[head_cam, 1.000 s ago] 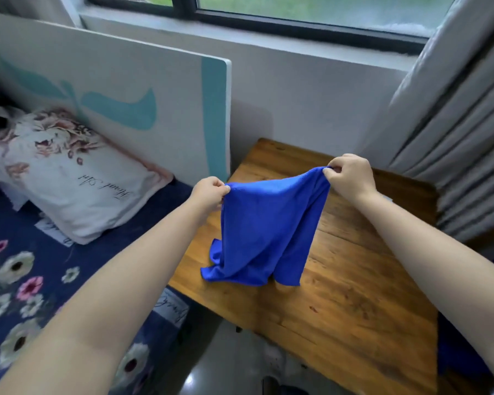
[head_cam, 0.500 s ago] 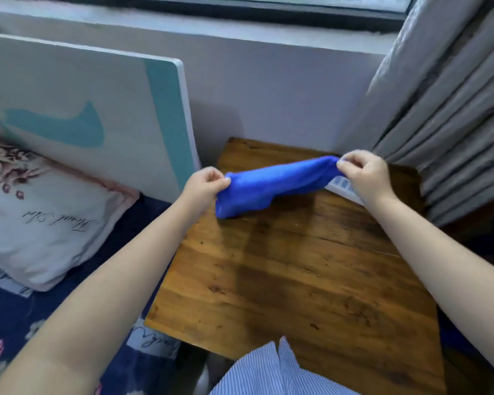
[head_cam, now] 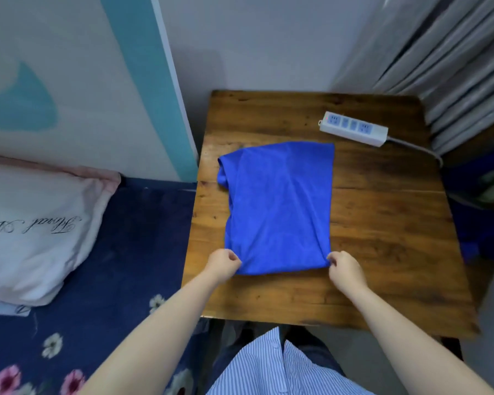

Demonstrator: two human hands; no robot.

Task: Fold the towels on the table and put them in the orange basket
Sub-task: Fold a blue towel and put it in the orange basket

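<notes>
Blue towel [head_cam: 277, 206] now spread flat on worktop [head_cam: 382, 252], no longer held aloft; left hand [head_cam: 222, 262] and right hand [head_cam: 345, 265] pinching its near corners, ready for folding.

- A white power strip [head_cam: 353, 128] lies on the wooden tabletop [head_cam: 382, 229], far beyond the fingers and off to their right; its grey cable [head_cam: 417, 148] runs off the right edge.
- Grey curtains [head_cam: 451, 61] hang at the far right, past the tabletop's back corner.
- A white board with teal shapes [head_cam: 77, 81] leans against the wall, left of and beyond the fingers.
- A white pillow with cursive lettering [head_cam: 37, 232] rests well to the left.
- A navy bedsheet with flowers [head_cam: 111, 295] spreads left of and nearer than the fingers.
</notes>
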